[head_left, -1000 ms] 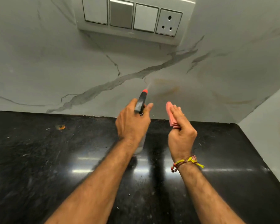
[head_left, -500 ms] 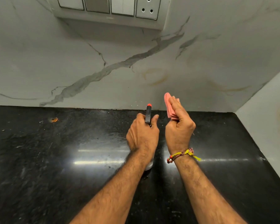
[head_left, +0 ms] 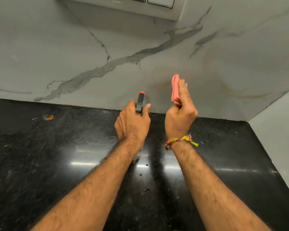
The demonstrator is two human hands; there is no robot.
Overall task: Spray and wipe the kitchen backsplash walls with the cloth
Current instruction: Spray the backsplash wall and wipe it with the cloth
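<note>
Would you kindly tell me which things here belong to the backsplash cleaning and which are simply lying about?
For the job:
- spray bottle, gripped by the left hand
- pink cloth, held folded in the right hand
- marble backsplash with brownish stains

Lying about:
- orange scrap on the black counter
- switch panel

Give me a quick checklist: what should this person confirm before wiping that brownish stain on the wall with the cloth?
1. Cloth in hand: ok. The right hand grips the folded pink cloth.
2. Stain located: ok. A brownish ring stain shows on the marble backsplash, just left of the cloth.
3. Stain wetted: cannot tell; no droplets are visible.
4. Spray bottle under control: ok. The left hand holds the spray bottle, nozzle toward the wall.
5. Cloth touching wall: not ok; it seems raised short of it, blurred.
6. More stains: ok. Another brown stain lies to the right.
</note>
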